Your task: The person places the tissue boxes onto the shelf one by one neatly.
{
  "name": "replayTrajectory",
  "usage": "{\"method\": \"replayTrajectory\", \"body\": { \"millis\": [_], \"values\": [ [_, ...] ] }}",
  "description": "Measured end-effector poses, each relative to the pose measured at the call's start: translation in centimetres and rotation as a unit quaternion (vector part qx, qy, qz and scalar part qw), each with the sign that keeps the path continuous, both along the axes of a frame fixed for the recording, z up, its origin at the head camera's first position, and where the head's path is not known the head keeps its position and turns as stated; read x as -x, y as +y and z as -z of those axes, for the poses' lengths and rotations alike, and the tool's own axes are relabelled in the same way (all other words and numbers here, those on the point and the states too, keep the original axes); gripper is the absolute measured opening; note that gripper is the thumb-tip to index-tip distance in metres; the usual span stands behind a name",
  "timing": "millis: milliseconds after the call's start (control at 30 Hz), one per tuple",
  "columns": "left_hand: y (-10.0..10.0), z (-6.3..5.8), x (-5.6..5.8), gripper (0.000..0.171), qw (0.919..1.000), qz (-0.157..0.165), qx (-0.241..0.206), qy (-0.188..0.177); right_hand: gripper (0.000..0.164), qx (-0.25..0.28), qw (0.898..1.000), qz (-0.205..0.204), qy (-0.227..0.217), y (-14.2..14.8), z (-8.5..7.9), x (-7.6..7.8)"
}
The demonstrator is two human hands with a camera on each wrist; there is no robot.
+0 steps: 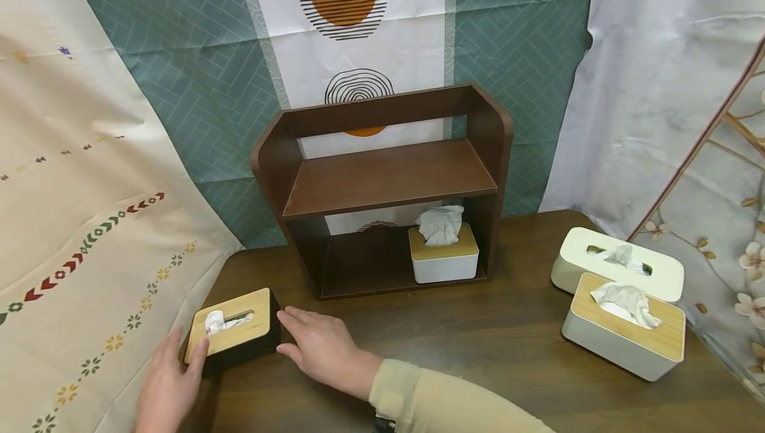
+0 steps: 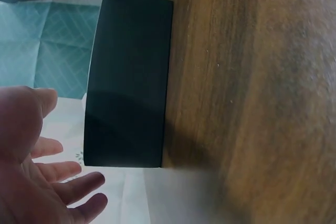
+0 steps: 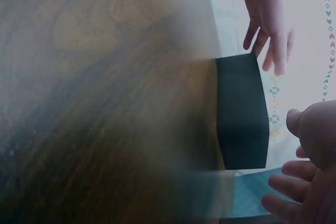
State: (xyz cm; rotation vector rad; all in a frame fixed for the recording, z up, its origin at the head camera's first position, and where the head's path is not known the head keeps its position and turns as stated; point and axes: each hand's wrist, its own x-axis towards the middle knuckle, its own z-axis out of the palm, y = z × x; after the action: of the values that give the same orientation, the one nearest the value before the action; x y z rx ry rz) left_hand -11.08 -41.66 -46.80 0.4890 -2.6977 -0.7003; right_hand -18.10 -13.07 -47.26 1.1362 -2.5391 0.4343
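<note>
A black tissue box with a light wooden lid (image 1: 239,317) sits at the left of the table, a white tissue bunched in its slot. My left hand (image 1: 170,380) is at the box's left end, its fingers spread; its thumb overlaps the lid's near corner in the head view. On the other side, my right hand (image 1: 325,350) points its extended fingers at the box's right end, close beside it. In the left wrist view the box's dark side (image 2: 128,82) stands beyond the spread left fingers. Both hands flank the box (image 3: 242,114) in the right wrist view.
A dark brown two-tier shelf (image 1: 391,177) stands at the back. On its lower tier is a white tissue box with a wooden lid (image 1: 445,263). At the right lie a cream tissue box (image 1: 663,273) and a wooden-lidded white one (image 1: 621,346). Patterned cloth (image 1: 89,220) borders the table's left side.
</note>
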Motion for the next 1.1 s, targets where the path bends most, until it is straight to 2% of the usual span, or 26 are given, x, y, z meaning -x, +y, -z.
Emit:
{"method": "replayTrajectory", "body": {
  "millis": [167,400,733,933,1100],
  "values": [
    [-0.4,0.2,-0.1,0.072,0.9998,0.005,-0.012,-0.013,0.06,-0.019,1.0,-0.002,-0.008,-0.7,0.2,0.0],
    [-0.8,0.8,0.1,0.073,0.999,0.011,-0.011,-0.041,0.058,-0.027,1.0,-0.004,0.007,-1.7,0.5,0.0],
    [-0.8,1.3,0.0,0.076,0.9964,-0.01,-0.027,-0.08,0.053,-0.037,0.999,-0.004,0.002,-3.2,1.1,-0.2],
    [-1.1,1.2,0.1,0.075,0.9959,-0.015,-0.03,-0.084,0.051,-0.035,0.999,-0.01,0.013,-3.7,1.3,0.1],
    [-1.4,1.0,0.3,0.078,0.9943,-0.012,-0.03,-0.101,0.049,-0.041,0.999,-0.015,-0.001,-3.8,1.4,0.3]
  ]
}}
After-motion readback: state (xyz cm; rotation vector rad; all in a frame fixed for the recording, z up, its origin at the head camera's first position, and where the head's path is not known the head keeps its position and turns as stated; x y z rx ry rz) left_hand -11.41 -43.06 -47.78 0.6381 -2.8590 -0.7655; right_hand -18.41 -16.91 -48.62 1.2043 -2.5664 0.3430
